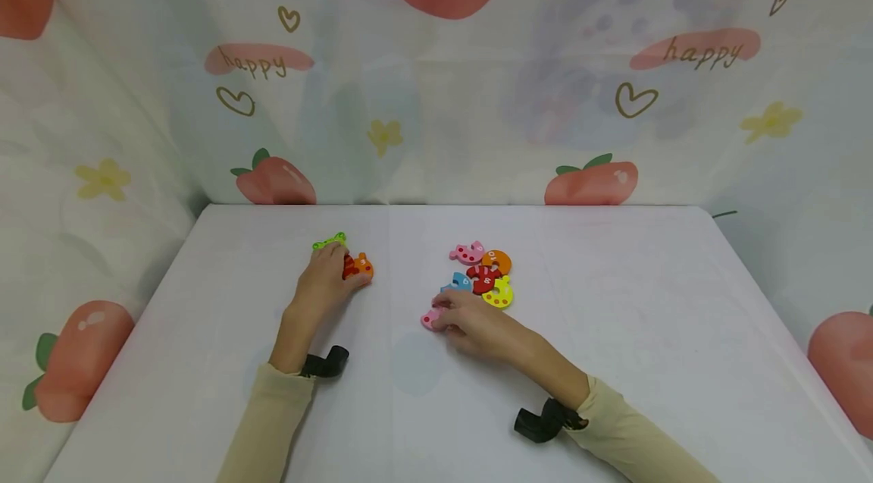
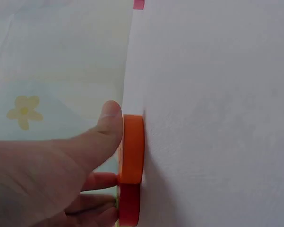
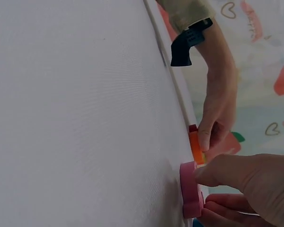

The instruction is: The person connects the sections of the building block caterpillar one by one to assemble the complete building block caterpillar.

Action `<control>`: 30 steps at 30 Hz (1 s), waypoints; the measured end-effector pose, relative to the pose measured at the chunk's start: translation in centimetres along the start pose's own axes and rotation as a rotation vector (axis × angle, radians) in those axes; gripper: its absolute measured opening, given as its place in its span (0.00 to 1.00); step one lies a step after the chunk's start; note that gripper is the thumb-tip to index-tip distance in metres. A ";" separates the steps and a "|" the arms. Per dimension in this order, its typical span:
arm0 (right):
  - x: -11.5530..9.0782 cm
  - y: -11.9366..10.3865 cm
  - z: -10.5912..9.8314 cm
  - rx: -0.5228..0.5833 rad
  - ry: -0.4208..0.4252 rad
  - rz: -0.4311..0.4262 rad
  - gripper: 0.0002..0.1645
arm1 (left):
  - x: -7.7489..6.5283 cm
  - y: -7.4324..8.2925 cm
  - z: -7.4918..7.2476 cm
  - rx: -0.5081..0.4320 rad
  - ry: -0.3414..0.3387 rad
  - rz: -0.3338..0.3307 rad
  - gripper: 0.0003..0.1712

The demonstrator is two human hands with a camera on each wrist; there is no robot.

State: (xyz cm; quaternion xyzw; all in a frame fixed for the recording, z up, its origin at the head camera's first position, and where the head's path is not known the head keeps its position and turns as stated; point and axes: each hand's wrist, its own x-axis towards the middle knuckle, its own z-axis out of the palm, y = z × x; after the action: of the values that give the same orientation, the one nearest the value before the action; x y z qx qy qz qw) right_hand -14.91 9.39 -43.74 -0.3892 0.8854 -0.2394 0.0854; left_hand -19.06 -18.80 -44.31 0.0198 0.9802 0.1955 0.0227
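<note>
My left hand [image 1: 320, 278] reaches over a group of small flat animal-shaped pieces lying together on the white table. The thumb touches the orange piece [image 2: 133, 149], and the other fingers spread over the red piece [image 2: 129, 204] and the green piece [image 1: 330, 241], partly hiding them. At the front of a second cluster, my right hand [image 1: 477, 324] holds a pink spotted piece [image 3: 190, 189] between thumb and fingers. That piece stays flat, close to the tabletop. Right behind those fingers lies a blue piece [image 1: 458, 283], partly covered by the hand.
Beyond the right hand, another pink piece [image 1: 467, 252], an orange ring-like piece [image 1: 499, 260], a red striped piece [image 1: 481, 280] and a yellow spotted piece [image 1: 503, 293] lie close together. A fruit-printed curtain [image 1: 436, 111] hangs behind the white table [image 1: 614, 316]. Each wrist wears a black camera mount.
</note>
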 end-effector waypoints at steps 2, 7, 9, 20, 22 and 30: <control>0.0 -0.1 0.1 0.015 0.009 0.019 0.11 | -0.1 -0.1 0.1 -0.007 0.005 -0.002 0.41; -0.1 -0.3 0.2 0.077 0.014 0.097 0.09 | -0.1 -0.2 0.1 -0.012 -0.016 -0.014 0.43; -0.1 -0.3 0.3 0.091 0.015 0.111 0.09 | 0.0 -0.3 0.0 -0.006 -0.032 -0.022 0.46; 0.1 -0.4 0.7 0.090 0.014 0.066 0.06 | 0.1 -1.3 -1.0 0.009 -0.091 0.005 0.46; 0.2 -0.4 0.7 0.085 0.014 0.069 0.06 | 0.0 -1.5 -1.1 0.008 -0.104 0.019 0.45; 0.4 -0.4 0.9 0.044 0.040 0.017 0.04 | -0.1 -1.9 -1.8 -0.040 -0.200 0.060 0.42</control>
State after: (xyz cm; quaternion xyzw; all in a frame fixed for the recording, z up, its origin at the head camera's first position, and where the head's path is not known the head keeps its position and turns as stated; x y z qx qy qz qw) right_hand -14.60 8.58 -44.30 -0.3748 0.8847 -0.2658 0.0784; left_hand -19.12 -21.25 -43.38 0.0678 0.9680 0.2125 0.1148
